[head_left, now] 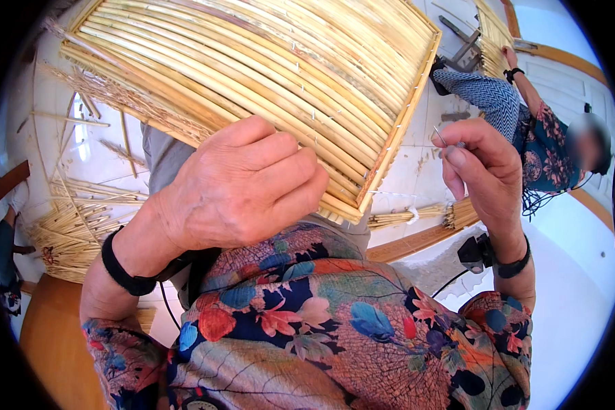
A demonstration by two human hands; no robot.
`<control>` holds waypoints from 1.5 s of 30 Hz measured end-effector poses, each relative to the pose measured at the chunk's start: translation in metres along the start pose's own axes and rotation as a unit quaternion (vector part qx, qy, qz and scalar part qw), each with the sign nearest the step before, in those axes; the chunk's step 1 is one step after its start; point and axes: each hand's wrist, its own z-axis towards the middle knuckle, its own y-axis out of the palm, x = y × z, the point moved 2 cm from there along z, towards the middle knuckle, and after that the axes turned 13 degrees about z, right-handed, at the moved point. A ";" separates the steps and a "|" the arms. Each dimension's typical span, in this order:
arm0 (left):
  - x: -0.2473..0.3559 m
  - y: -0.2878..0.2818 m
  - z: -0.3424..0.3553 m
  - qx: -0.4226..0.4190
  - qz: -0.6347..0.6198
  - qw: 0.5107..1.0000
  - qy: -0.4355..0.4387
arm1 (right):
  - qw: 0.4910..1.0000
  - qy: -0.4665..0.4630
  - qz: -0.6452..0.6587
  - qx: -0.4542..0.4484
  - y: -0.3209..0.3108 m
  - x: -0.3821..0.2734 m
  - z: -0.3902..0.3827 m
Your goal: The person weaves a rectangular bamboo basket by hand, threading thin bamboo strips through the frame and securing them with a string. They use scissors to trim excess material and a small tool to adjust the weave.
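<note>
A panel of yellow reed stalks, laid side by side inside a narrow reed frame, rests over my lap. Small white stitches run across its stalks. My left hand is closed over the near edge of this panel; its fingertips are hidden. Off the panel's right corner, my right hand pinches a thin needle between thumb and fingers, the tip pointing up. A pale thread stretches from the panel's near right corner toward my right hand. Dry, frayed reed ends stick out along the panel's left edge.
Bundled reed stalks lie at the left on the tiled floor, with loose pieces around. More bundles lie beyond the near right corner. At the right, a co-worker touches another reed panel. Another person shows at the left rim.
</note>
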 end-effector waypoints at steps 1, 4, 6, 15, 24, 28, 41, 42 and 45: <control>0.000 -0.001 0.000 -0.001 0.002 1.000 -0.004 | 1.000 0.002 -0.027 0.012 -0.001 0.002 0.001; 0.004 -0.002 0.002 -0.006 0.002 1.000 -0.011 | 0.992 -0.011 -0.115 0.057 -0.008 0.016 0.009; 0.002 -0.003 0.003 -0.012 0.000 1.000 -0.018 | 0.977 -0.045 -0.189 0.086 -0.010 0.027 0.017; 0.016 -0.018 0.005 -0.062 0.112 0.991 -0.045 | 0.804 -0.386 -0.453 -0.013 0.031 0.012 0.021; 0.024 -0.026 0.004 -0.113 0.154 0.979 -0.071 | 0.883 -0.314 -0.333 -0.105 0.053 0.047 0.003; 0.028 -0.027 0.014 -0.092 0.138 0.983 -0.079 | 0.884 -0.305 -0.350 -0.054 0.057 0.053 -0.006; 0.040 -0.041 0.021 -0.134 0.080 0.986 -0.066 | 0.880 -0.315 -0.356 0.004 0.067 0.063 -0.018; 0.043 -0.041 0.019 -0.112 0.105 0.987 -0.055 | 0.879 -0.317 -0.355 0.006 0.067 0.063 -0.018; 0.051 -0.043 0.006 -0.041 0.118 0.992 -0.020 | 0.881 -0.323 -0.344 0.016 0.067 0.067 -0.018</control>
